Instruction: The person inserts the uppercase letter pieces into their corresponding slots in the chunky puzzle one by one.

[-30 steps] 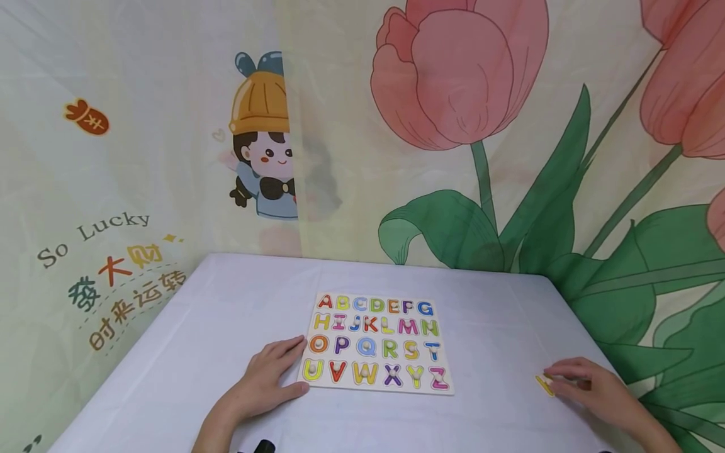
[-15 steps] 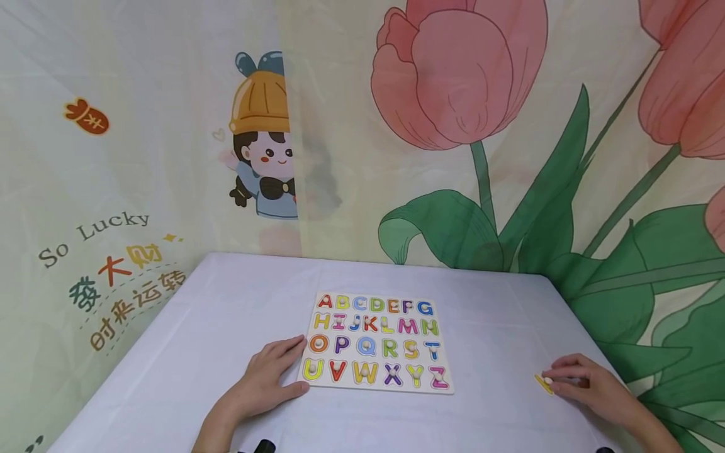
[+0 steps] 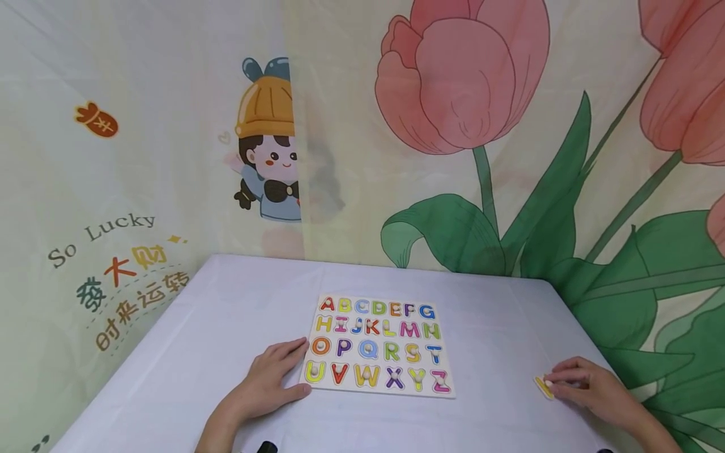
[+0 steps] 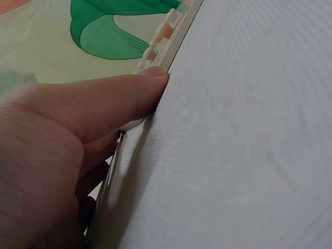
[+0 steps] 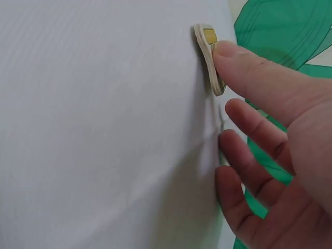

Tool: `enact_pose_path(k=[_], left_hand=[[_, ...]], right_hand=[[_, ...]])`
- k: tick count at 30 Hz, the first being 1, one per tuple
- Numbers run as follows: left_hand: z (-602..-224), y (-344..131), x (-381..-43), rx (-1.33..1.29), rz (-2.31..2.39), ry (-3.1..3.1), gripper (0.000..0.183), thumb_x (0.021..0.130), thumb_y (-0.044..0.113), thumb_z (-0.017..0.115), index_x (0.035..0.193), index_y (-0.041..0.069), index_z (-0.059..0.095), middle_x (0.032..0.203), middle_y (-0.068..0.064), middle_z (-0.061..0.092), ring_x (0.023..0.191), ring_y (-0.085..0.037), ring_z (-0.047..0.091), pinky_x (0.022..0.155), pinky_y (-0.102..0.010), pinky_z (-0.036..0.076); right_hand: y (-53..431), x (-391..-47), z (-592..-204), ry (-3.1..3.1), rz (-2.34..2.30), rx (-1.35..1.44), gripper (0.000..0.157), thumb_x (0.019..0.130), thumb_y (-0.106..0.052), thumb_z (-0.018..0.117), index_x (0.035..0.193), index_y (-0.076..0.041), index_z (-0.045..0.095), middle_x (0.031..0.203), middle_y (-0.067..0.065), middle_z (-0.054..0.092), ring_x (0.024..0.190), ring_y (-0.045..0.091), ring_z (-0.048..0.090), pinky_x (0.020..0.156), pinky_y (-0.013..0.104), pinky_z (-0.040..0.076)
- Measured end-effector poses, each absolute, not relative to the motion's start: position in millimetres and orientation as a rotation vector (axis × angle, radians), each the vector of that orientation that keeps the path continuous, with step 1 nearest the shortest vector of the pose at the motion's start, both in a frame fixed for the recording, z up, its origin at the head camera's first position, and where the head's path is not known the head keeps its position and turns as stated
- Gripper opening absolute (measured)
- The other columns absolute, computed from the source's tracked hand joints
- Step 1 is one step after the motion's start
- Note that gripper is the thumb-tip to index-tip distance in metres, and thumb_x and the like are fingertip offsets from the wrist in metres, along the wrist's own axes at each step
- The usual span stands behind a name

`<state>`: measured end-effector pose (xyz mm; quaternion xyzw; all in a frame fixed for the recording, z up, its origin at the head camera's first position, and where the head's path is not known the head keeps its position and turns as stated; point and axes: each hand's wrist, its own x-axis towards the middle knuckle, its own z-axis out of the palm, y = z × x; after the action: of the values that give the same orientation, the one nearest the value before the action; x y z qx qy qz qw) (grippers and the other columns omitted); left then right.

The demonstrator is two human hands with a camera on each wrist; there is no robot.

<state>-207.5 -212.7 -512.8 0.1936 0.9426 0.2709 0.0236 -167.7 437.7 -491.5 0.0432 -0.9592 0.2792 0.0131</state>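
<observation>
A white wooden alphabet puzzle board with knobbed, colourful letters lies flat on the table. My left hand rests at its left side, fingers extended along the edge and thumb at the near left corner. In the left wrist view the thumb touches the board's rim. Far to the right, my right hand pinches a narrow yellow puzzle piece by its pale knob. In the right wrist view the thumb partly covers this wooden piece; its remaining fingers are loosely bent. I cannot tell whether the piece touches the cloth.
A white cloth covers the table. Behind it hangs a curtain printed with tulips and a cartoon child. Small black objects show at the bottom edge of the head view.
The head view has shifted slightly, so the scene appears a little lower. The yellow piece has turned slightly in my right hand's pinch. My left hand stays at the board's edge.
</observation>
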Motion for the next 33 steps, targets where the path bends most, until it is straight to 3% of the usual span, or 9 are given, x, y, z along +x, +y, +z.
enact_pose_path(k=[9, 21, 33], left_hand=[[-513, -213, -208, 0.603, 0.838, 2.923, 0.089, 0.090, 0.057, 0.078, 0.162, 0.015, 0.047, 0.167, 0.000, 0.042, 0.152, -0.031, 0.037, 0.118, -0.062, 0.032], [-515, -213, -207, 0.596, 0.852, 2.919, 0.089, 0.090, 0.056, 0.079, 0.162, 0.015, 0.046, 0.167, 0.000, 0.042, 0.152, -0.031, 0.036, 0.119, -0.063, 0.031], [-512, -212, -207, 0.595, 0.847, 2.914, 0.089, 0.090, 0.056, 0.078, 0.162, 0.015, 0.047, 0.167, -0.001, 0.042, 0.152, -0.031, 0.036, 0.119, -0.062, 0.032]], right_hand=[[398, -175, -478, -2.976, 0.847, 0.004, 0.025, 0.089, -0.035, 0.087, 0.107, -0.018, 0.085, 0.104, -0.002, 0.071, 0.088, -0.002, 0.056, 0.066, 0.024, 0.048], [317, -204, -475, -2.908, 0.952, -0.019, 0.022, 0.089, -0.032, 0.088, 0.106, -0.019, 0.086, 0.101, -0.001, 0.071, 0.098, 0.021, 0.065, 0.075, 0.032, 0.055], [232, -234, -473, -2.856, 1.087, -0.021, 0.016, 0.088, -0.028, 0.089, 0.103, -0.022, 0.087, 0.100, -0.002, 0.068, 0.101, 0.022, 0.062, 0.076, 0.031, 0.053]])
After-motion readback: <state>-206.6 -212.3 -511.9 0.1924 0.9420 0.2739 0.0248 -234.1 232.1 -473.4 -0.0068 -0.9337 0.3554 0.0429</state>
